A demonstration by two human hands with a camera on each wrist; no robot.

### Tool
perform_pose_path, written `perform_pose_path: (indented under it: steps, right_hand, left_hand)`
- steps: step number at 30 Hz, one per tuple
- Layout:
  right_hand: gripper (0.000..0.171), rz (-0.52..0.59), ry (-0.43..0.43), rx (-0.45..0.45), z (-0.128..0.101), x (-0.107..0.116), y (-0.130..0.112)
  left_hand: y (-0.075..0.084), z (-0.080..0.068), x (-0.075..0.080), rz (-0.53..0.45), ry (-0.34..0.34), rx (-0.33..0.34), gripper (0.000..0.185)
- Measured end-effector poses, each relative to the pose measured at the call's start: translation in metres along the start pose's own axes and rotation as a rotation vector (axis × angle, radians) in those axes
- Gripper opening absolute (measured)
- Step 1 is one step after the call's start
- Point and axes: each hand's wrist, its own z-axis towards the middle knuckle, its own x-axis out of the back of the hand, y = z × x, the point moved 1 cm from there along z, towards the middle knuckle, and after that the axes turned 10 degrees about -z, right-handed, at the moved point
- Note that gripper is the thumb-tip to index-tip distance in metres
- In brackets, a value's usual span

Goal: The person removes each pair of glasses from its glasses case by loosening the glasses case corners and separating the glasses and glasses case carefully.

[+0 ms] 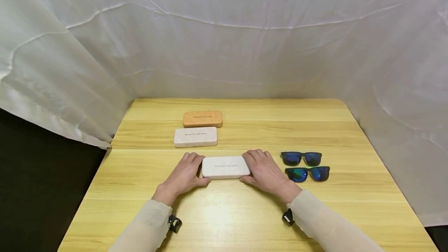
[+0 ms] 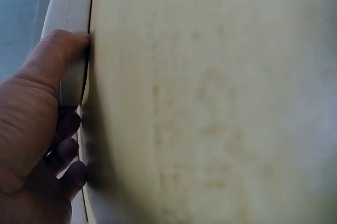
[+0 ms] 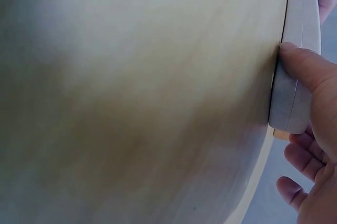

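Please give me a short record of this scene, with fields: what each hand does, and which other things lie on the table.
left hand: holds the left end of the near white case
right hand: holds its right end
case state: closed, flat on the table
behind it: second white case, then orange case
right of it: two sunglasses, blue lenses

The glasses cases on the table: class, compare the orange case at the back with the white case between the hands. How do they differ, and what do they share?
1. Colour: the orange case is tan-orange; the white case is pale.
2. Place: the orange case lies farthest back on the table; the white case lies nearest the person.
3. Contact: the orange case lies untouched; the white case is held at its ends by the left hand and right hand.

Both are closed, flat, rounded oblongs with printed lids.
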Motion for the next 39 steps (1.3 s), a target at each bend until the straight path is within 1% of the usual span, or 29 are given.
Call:
perform_pose_path:
  steps: [5,11,15,30,35,39]
  right_hand:
    - [0.074,-0.004,-0.013,-0.004,-0.0005,0.0000,0.0002]
    - [0.074,0.004,-0.002,-0.002,-0.0002,0.0000,-0.0006]
    - [0.074,0.002,-0.004,-0.002,-0.0001,-0.0003,-0.0009]
    - [0.075,-0.002,0.007,0.000,-0.0006,0.0000,0.0000]
    - [0.077,-0.005,0.017,-0.003,-0.0008,-0.0007,0.0023]
    - [0.075,-0.004,0.004,-0.007,-0.0003,-0.0007,0.0041]
  left_hand:
    - [-0.0013,0.0006,0.0000,0.014,0.006,0.005,0.079]
    - [-0.0015,0.0011,0.0005,0.080,0.021,-0.034,0.077]
    - [-0.0004,0.0007,0.0003,0.100,0.013,-0.050,0.073]
    - [-0.0027,0.0020,0.0005,0.086,0.027,-0.062,0.075]
    - [-0.0035,0.0022,-0.0003,0.042,0.026,-0.041,0.076]
    - [-0.0040,0.0018,-0.0012,0.005,0.024,-0.016,0.077]
